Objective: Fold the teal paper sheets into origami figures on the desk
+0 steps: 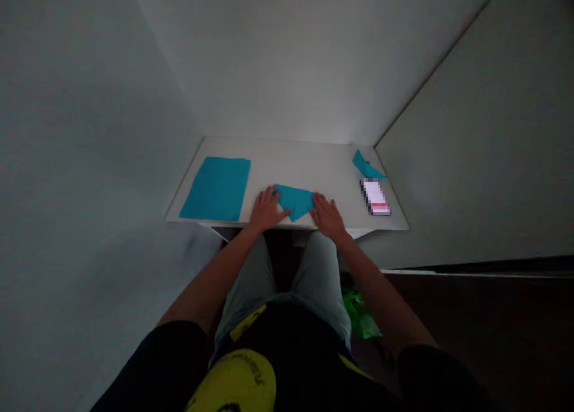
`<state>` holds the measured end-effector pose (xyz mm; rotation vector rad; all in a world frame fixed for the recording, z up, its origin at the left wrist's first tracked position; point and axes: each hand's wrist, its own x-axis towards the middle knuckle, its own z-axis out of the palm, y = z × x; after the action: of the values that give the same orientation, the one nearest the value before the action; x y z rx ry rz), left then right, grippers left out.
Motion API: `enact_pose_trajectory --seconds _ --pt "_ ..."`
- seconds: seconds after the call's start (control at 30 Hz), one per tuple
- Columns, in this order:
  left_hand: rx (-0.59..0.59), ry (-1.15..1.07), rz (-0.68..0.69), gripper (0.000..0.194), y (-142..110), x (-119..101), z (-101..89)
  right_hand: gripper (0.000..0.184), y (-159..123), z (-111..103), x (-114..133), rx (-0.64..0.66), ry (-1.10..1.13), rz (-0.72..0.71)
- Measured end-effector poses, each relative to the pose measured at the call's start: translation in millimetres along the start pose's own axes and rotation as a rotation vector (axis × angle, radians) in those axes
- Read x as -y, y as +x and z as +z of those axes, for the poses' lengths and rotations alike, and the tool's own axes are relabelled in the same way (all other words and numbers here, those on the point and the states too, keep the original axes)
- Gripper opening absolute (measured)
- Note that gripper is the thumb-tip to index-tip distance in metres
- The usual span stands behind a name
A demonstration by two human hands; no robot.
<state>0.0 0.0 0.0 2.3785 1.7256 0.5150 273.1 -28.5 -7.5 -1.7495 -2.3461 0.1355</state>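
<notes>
A folded piece of teal paper point(296, 200) lies at the front edge of a small white table point(305, 164). My left hand point(266, 210) lies flat on the paper's left end, fingers spread. On the paper's right end rests my right hand point(328, 216), also flat with fingers apart. Neither hand grips anything; both press down on the fold.
A stack of flat teal sheets point(217, 188) sits on the table's left side. A small folded teal shape point(366, 167) and a blurred phone-like object point(375, 197) lie at the right. Walls close in on the left, back and right. Something green point(359, 313) lies on the dark floor.
</notes>
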Motion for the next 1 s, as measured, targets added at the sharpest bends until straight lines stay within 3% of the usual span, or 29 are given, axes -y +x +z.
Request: enact_pose_trajectory --seconds 0.1,0.2,0.4,0.57,0.7,0.83,1.0 --pt "-0.024 -0.083 0.049 0.049 0 2 -7.3 0.075 -15 2 10 -0.065 -0.002 -0.006" --pt "-0.021 -0.154 0.077 0.022 -1 3 -11.5 0.076 -32 7 25 -0.106 0.014 -0.018" --pt "0.006 -0.167 0.125 0.029 -2 -7 -18.5 0.075 -60 7 67 -0.124 0.028 -0.04" --pt "0.006 -0.05 0.133 0.039 0 -27 -17.4 0.065 -63 -7 84 -0.065 0.078 -0.151" --pt "0.109 -0.195 0.221 0.047 12 -29 -5.8 0.057 -51 -14 68 -0.068 0.197 -0.224" --pt "0.238 -0.347 0.375 0.043 28 -20 -1.3 0.062 -34 -14 25 -0.115 0.258 -0.233" --pt "0.257 -0.358 0.459 0.029 24 -14 -9.7 0.067 -19 -5 -19 -0.078 0.252 -0.299"
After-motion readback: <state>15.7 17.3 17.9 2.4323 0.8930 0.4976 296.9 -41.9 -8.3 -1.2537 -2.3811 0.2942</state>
